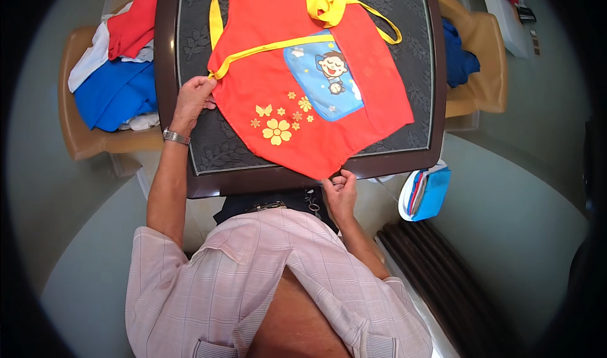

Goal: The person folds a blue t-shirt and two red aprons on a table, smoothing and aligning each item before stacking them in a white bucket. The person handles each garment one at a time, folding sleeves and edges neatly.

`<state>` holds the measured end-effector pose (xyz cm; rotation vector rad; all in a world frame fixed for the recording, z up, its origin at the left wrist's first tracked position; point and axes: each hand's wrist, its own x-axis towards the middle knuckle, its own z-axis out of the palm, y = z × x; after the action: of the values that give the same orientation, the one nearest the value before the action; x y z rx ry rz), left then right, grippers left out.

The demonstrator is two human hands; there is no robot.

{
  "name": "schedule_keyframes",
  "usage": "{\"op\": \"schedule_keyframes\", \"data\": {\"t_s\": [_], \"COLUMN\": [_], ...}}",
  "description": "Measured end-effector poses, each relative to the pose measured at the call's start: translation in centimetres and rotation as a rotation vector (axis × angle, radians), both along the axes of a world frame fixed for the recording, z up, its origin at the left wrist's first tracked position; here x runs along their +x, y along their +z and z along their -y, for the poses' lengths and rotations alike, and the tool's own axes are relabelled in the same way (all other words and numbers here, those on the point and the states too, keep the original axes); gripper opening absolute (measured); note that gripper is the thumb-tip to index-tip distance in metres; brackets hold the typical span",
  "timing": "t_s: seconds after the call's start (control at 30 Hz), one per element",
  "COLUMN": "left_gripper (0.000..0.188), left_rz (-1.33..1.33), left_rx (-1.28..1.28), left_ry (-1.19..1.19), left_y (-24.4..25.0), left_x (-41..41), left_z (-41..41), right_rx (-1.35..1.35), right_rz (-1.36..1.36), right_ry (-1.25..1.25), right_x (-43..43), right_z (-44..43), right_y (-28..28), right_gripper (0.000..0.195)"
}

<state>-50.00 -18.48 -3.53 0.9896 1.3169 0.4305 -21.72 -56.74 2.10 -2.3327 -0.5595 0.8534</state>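
A red apron (pixel 256 87) with yellow straps lies spread over the table, its lower corner hanging past the near edge. My left hand (pixel 195 99) pinches its left edge, where a yellow strap (pixel 265 48) is attached. At the bottom corner, the fingertips of my right hand (pixel 342 192) hold the hem. A blue cartoon-print pocket (pixel 322 78) sits right of the apron's middle. Gold flowers and a butterfly (pixel 277 131) are printed below the strap. Near the top, part of the yellow strap is bunched into a loose knot (pixel 327 9).
The dark table (pixel 303 166) has a black leaf-patterned top. Red, white and blue clothes (pixel 116 92) fill a tan chair (pixel 71 121) at left. Another tan chair (pixel 491 68) at right bears dark blue cloth (pixel 460 59). Folded cloths (pixel 429 194) stand in a white holder by the near right corner.
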Motion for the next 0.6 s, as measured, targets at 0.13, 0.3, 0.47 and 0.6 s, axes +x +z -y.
{"op": "schedule_keyframes", "data": {"t_s": [0.13, 0.3, 0.47, 0.6], "left_gripper": [0.022, 0.021, 0.022, 0.022], "left_rz": [0.079, 0.111, 0.223, 0.299], "left_rx": [-0.018, 0.034, 0.107, 0.053], "left_ry": [0.104, 0.139, 0.231, 0.242], "left_y": [-0.2, -0.4, -1.1, -2.2], "left_x": [0.7, 1.1, 1.3, 1.0], "left_z": [0.5, 0.8, 1.2, 1.4], "right_rx": [0.093, 0.228, 0.457, 0.579], "right_rz": [-0.346, -0.283, -0.488, -0.860], "right_ry": [-0.262, -0.235, -0.371, -0.521], "right_x": [0.7, 0.4, 0.6, 0.4], "right_z": [0.6, 1.3, 0.7, -0.4], "right_y": [-2.2, -4.6, -2.2, -1.4], "right_gripper": [0.035, 0.024, 0.013, 0.024]}}
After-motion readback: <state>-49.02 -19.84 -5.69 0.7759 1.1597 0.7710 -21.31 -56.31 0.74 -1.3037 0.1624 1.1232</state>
